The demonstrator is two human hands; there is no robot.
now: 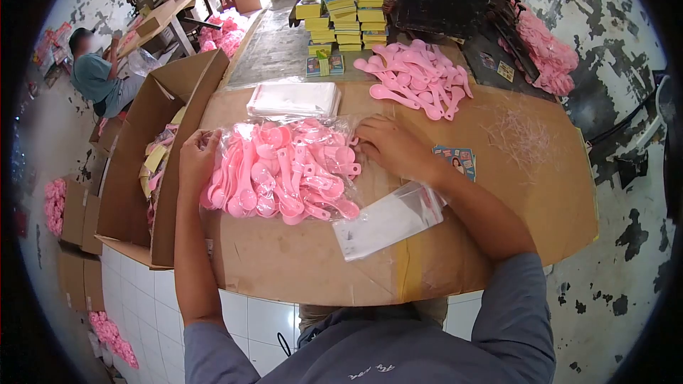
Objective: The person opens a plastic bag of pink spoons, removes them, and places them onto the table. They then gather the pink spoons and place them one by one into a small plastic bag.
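Note:
A clear plastic bag full of pink spoons [284, 171] lies on the cardboard-covered table between my two hands. At its left edge, my left hand [199, 153] has its fingers curled on the plastic. My right hand [390, 144] is closed on the upper right edge of the same bag, its fingertips partly hidden. Behind the bag is a stack of clear plastic bags [293, 99]. More flat plastic bags [388, 224] lie at an angle below my right forearm. A pile of loose pink spoons [420, 78] sits farther back, right of centre.
An open cardboard box [160, 171] with scraps stands at the left table edge. Stacks of yellow-edged cards [345, 18] rise at the back. A printed card [459, 161] and thin plastic strands [526, 142] lie at right. Another person [99, 75] sits far left.

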